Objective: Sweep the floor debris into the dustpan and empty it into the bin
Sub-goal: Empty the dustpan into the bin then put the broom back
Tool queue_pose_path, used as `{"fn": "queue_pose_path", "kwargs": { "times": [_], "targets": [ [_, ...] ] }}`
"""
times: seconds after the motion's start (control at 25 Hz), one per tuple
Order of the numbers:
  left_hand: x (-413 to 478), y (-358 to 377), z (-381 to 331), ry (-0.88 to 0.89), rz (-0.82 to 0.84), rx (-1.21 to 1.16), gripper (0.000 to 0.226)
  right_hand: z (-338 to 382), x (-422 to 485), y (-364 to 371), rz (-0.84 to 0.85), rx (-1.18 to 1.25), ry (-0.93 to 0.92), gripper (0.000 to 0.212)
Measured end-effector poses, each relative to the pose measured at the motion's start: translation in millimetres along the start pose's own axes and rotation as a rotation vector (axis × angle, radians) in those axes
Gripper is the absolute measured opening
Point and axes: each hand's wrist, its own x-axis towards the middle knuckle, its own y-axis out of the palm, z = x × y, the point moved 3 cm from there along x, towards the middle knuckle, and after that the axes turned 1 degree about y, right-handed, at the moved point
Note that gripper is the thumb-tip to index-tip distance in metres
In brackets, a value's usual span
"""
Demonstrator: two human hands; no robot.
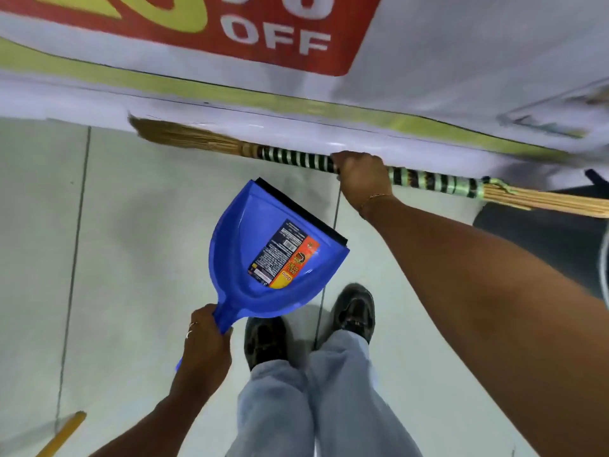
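My left hand [205, 341] grips the handle of a blue plastic dustpan [263, 245], held above the pale tiled floor with its black rubber lip pointing away; a printed label is stuck inside its tray. My right hand [357, 174] is closed around the green-and-black wrapped handle of a straw broom [290, 156]. The broom lies almost level, its bristle head out to the left near the base of a white wall. I see no debris on the floor and no bin.
A white panel with a red "OFF" sale banner [276, 37] and a yellow-green stripe runs across the top. My two dark shoes [354, 311] stand on the floor below the dustpan. A yellow stick [64, 433] lies at the lower left.
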Motion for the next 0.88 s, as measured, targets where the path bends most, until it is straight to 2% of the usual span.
{"fn": "queue_pose_path", "kwargs": {
  "times": [0.2, 0.32, 0.4, 0.48, 0.6, 0.72, 0.8, 0.88],
  "targets": [
    [73.6, 53.4, -6.3, 0.034, 0.014, -0.043, 0.021, -12.9, 97.1, 73.5, -0.015, -0.057, -0.002, 0.037],
    [101.8, 74.9, -23.9, 0.114, 0.016, 0.012, 0.030, -23.4, 126.3, 84.6, -0.039, -0.034, 0.029, 0.035],
    [105.8, 90.3, -32.8, 0.093, 0.018, 0.042, 0.032, -28.8, 120.2, 82.2, -0.045, 0.054, 0.039, 0.039],
    [89.0, 103.3, -52.6, 0.029, 0.046, 0.056, 0.030, -43.5, 79.9, 80.3, -0.078, 0.170, 0.108, 0.044],
    [53.3, 117.7, -86.8, -0.052, 0.096, 0.119, 0.031, -76.8, -25.3, 89.5, -0.122, 0.429, 0.411, 0.047],
    [24.2, 131.8, -129.7, -0.119, 0.179, 0.092, 0.042, -100.0, -144.3, 96.2, -0.039, 0.516, 0.673, 0.044],
    [16.6, 143.5, -153.7, -0.133, 0.190, 0.034, 0.052, -103.2, -191.3, 102.1, -0.013, 0.556, 0.737, 0.042],
    [16.9, 160.8, -176.6, -0.078, 0.234, 0.062, 0.056, -105.7, -205.4, 106.1, -0.008, 0.564, 0.697, 0.041]
  ]
}}
